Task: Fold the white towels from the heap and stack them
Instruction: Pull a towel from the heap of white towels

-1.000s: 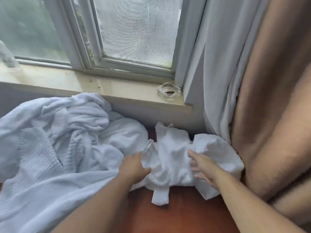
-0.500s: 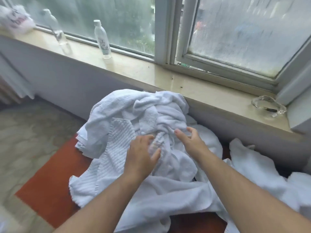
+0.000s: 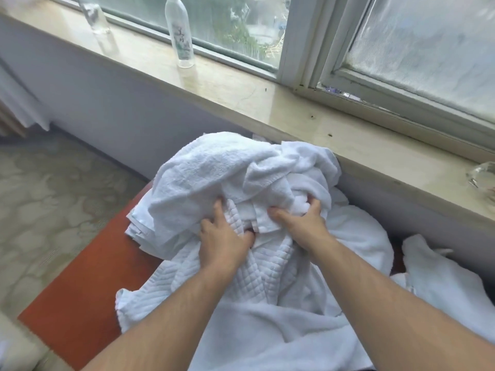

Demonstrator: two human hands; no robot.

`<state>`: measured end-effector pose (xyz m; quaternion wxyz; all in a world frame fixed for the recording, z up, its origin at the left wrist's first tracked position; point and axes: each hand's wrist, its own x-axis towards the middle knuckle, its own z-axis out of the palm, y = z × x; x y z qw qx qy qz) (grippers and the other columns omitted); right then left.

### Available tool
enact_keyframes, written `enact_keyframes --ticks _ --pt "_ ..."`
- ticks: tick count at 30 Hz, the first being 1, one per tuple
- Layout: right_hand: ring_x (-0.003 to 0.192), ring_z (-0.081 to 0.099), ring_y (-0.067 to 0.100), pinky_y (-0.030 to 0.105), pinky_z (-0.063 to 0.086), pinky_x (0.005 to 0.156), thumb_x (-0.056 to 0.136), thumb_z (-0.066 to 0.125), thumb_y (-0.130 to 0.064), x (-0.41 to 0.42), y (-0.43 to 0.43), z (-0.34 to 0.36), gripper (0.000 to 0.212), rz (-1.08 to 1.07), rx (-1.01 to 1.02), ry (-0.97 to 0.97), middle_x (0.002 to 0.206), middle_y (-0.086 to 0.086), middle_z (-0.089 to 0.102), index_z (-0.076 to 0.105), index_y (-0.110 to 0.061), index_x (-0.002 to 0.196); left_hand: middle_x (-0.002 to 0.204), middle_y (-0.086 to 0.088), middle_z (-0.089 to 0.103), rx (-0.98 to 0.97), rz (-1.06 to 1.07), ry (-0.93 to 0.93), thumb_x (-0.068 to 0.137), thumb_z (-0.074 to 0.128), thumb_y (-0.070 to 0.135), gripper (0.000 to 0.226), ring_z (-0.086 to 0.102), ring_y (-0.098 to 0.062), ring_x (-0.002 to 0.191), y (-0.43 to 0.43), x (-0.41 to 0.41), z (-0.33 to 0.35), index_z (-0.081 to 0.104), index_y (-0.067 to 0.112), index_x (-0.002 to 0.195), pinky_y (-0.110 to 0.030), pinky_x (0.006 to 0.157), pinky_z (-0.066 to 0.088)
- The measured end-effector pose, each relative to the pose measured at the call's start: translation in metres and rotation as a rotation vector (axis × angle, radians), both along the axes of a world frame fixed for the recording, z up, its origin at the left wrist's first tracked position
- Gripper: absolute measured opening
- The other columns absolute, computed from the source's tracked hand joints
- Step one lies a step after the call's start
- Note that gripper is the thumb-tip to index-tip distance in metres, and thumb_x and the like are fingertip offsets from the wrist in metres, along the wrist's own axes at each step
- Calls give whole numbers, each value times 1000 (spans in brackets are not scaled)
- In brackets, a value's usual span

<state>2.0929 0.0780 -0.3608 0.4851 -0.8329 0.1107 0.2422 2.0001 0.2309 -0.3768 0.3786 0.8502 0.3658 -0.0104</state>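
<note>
A heap of white towels [image 3: 214,172] lies on a red-brown table [image 3: 80,298] below the window sill. My left hand [image 3: 222,236] digs into the middle of the heap, its fingers curled round a ribbed towel [image 3: 270,277]. My right hand [image 3: 302,220] grips a bunched fold of white towel just to the right, thumb and fingers sunk in the cloth. Another crumpled white towel [image 3: 439,274] lies apart at the right edge.
The stone window sill [image 3: 241,84] runs behind the heap, with a clear bottle [image 3: 182,33] and a second bottle [image 3: 93,14] on it and a glass ashtray [image 3: 482,178] at the right. Patterned carpet [image 3: 53,196] lies to the left of the table.
The view has swung left from the small towel to the big heap. Both hands moved onto the heap and have closed on cloth in its middle.
</note>
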Motion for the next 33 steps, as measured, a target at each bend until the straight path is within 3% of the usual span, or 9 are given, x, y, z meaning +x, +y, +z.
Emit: enact_keyframes --ticks 2,7,10,14,16,19,23,27,33 --pt "118 59 25 50 53 99 46 84 -70 -2 -3 2 116 -7 50 -27 136 0 52 29 -36 142 132 -13 47 45 -15 -68 85 66 47 88 53 -34 118 -5 -3 1 13 34 153 -42 90 47" --pt "90 69 16 37 58 74 62 74 -49 -15 -13 23 44 2 117 -83 100 -7 71 60 -37 101 124 -2 64 25 -66 -206 93 62 32 57 61 -26 112 -9 -21 17 42 28 146 -30 83 43" --pt "83 69 16 33 56 61 67 74 -42 -30 -29 42 27 18 209 -99 91 -7 73 65 -33 92 112 5 66 -25 -59 -277 93 62 30 50 62 -21 108 -17 -36 36 50 27 140 -28 83 43" --pt "73 67 15 29 53 54 64 79 -40 -55 -66 79 33 24 349 -223 78 -9 72 68 -24 90 97 11 67 -25 -81 -405 87 64 17 43 61 -13 96 -44 -60 65 57 26 129 -21 79 42" --pt "75 70 18 31 56 59 63 81 -39 -66 -91 100 38 8 411 -306 84 -2 75 69 -19 93 89 18 65 -22 -98 -473 85 65 14 45 58 3 85 -66 -70 81 59 27 127 -5 70 38" --pt "76 73 15 26 56 60 62 83 -41 -85 -145 128 36 -37 466 -446 86 -1 76 70 -24 91 84 21 65 -60 -150 -594 83 67 12 46 57 16 84 -114 -81 108 61 29 125 1 66 37" --pt "87 74 23 41 61 72 62 84 -41 -114 -227 153 34 -153 545 -548 92 2 77 71 -28 92 89 19 67 -143 -258 -736 80 64 18 45 61 9 87 -193 -97 139 61 33 122 -1 71 40" --pt "102 70 39 57 58 89 70 81 -29 -136 -311 175 39 -279 622 -650 107 16 75 72 -16 105 89 16 68 -202 -380 -821 77 60 23 42 63 0 86 -272 -102 169 59 42 114 -10 75 46" --pt "97 75 26 36 61 71 72 80 -26 -159 -410 198 36 -399 650 -758 106 6 77 76 -23 107 89 16 68 -288 -541 -804 80 61 24 40 64 -1 84 -364 -95 194 63 30 119 -15 75 50"
